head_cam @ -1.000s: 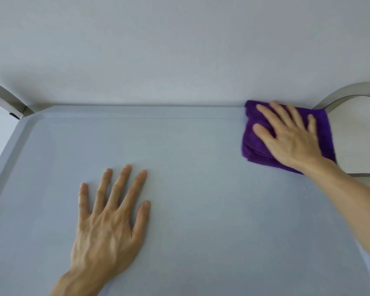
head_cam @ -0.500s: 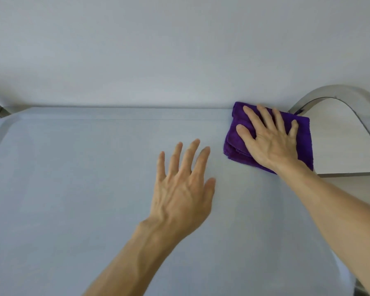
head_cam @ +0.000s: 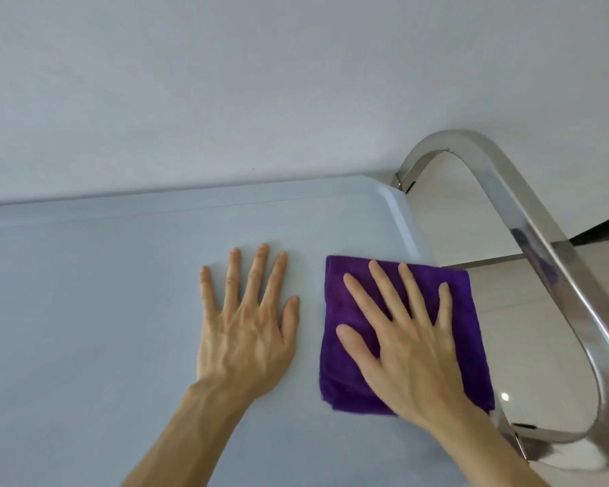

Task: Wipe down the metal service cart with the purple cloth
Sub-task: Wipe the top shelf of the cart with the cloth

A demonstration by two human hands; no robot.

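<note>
The folded purple cloth [head_cam: 345, 346] lies on the cart's grey top tray [head_cam: 102, 311], along its right edge. My right hand [head_cam: 412, 349] presses flat on the cloth with straight, spread fingers. Just left of the cloth, my left hand [head_cam: 247, 328] rests palm down on the bare tray, fingers straight, apart from the cloth. The cloth's right part hangs over the tray's raised right rim [head_cam: 401, 223].
A curved polished metal handle [head_cam: 528, 233] loops up beside the tray's right edge. A plain white wall [head_cam: 261, 82] stands right behind the tray's far rim. Pale floor [head_cam: 528, 328] shows through the handle loop.
My right hand has drawn the cloth from the far right corner toward me along the right edge. My left hand has slid right, now beside the cloth. The view has swung right.
</note>
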